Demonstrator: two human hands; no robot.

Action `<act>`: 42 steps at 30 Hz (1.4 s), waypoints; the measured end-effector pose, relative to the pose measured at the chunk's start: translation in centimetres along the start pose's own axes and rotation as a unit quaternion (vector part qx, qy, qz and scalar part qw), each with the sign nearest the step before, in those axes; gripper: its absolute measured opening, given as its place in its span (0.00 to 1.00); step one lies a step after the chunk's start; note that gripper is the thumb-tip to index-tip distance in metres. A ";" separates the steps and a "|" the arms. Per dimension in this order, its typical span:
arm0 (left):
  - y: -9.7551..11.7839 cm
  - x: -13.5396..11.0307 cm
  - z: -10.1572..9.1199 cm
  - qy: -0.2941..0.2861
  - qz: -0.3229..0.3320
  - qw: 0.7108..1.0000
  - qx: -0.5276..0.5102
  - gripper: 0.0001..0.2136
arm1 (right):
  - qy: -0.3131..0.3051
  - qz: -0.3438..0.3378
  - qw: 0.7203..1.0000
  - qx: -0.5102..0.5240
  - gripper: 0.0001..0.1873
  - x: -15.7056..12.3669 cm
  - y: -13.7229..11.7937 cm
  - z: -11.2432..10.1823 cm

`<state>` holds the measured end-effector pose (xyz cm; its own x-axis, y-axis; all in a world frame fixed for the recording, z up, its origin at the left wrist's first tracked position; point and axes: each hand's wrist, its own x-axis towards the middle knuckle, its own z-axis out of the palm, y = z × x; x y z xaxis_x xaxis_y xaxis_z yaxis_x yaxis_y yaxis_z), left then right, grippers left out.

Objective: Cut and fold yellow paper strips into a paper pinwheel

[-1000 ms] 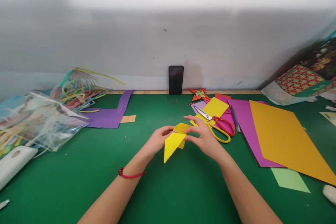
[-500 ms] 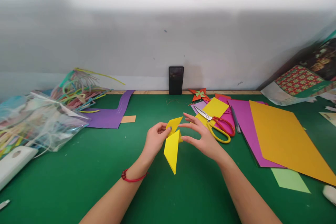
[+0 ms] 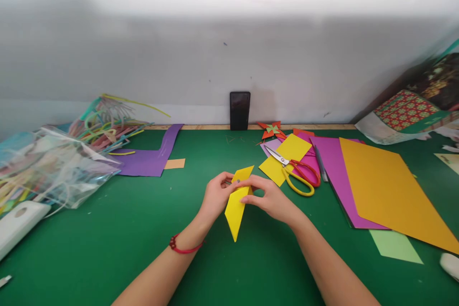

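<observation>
A folded piece of yellow paper (image 3: 235,210), with slanted pointed ends, is held above the green table between both hands. My left hand (image 3: 217,196) pinches its left side, thumb in front and the other fingers partly hidden behind. From the right, my right hand (image 3: 268,198) is closed on the middle of the paper, its thumb on the lower flap and its fingers reaching across toward the left thumb. One end of the paper points up and right, the other downward. Scissors (image 3: 299,177) with one red and one yellow handle lie beyond my right hand on a yellow sheet (image 3: 268,168).
A black phone (image 3: 240,111) leans on the wall. Magenta (image 3: 344,191) and orange-yellow sheets (image 3: 390,191) lie right, beside a pen (image 3: 321,163) and a red-green paper pinwheel shape (image 3: 271,129). Left are purple paper (image 3: 147,165) and a plastic bag (image 3: 79,172) near colourful strips.
My right hand has moved left from open beside the yellow paper and closed on it. The paper has tilted slightly, still in my left hand.
</observation>
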<state>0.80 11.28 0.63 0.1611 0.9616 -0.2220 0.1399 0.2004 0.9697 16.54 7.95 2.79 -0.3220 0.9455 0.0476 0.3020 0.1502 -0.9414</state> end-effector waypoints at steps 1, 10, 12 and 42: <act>-0.1 0.0 0.0 -0.012 -0.003 1.000 -0.004 0.10 | 0.008 0.005 1.000 0.003 0.12 0.0 0.0 0.0; 0.3 0.0 -0.5 0.015 0.044 0.999 0.019 0.27 | 0.028 0.017 0.998 0.051 0.11 0.0 0.2 -0.8; 0.6 -0.1 -0.5 -0.071 -0.022 0.997 -0.038 0.26 | 0.003 0.013 0.998 0.062 0.11 -0.1 0.3 -0.8; 0.8 -0.3 -0.5 -0.036 -0.076 0.974 -0.212 0.16 | 0.030 -0.061 0.998 0.012 0.09 -0.1 0.5 -0.1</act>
<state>0.37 11.25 1.56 0.2397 0.9021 -0.3590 -0.2453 0.4140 0.8766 16.86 7.93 2.39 -0.3004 0.9363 0.1820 0.2414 0.2592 -0.9352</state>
